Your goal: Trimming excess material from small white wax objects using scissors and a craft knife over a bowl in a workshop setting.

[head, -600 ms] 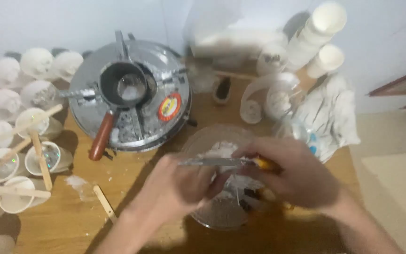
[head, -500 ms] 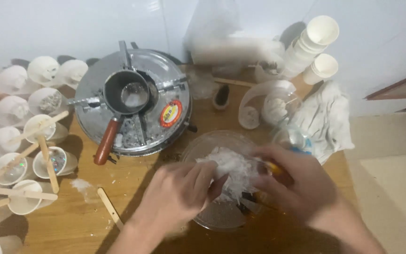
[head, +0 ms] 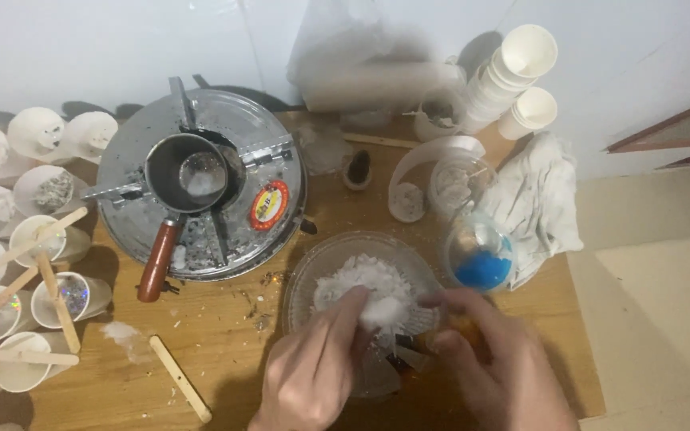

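Observation:
A clear glass bowl [head: 313, 267] holding white flaky wax [head: 357, 279] sits at the front middle of a wooden table [head: 225, 335]. My left hand [head: 313, 371] reaches into the bowl, its fingertips closed on a clump of the white flakes. My right hand [head: 493, 367] is beside it at the bowl's right rim, fingers curled around a small tool with an orange handle [head: 461, 327], mostly hidden.
A round metal stove [head: 273, 160] with a small wooden-handled pot [head: 185, 172] stands back left. Several white paper cups with wooden sticks [head: 37, 275] line the left edge. Stacked paper cups [head: 517, 72], a white cloth [head: 541, 203] and a blue-filled clear cup [head: 481, 259] are at the right.
The view has shifted down and closer. My left hand has pushed deeper into the bowl onto the flakes; my right hand dropped lower at the bowl's right rim.

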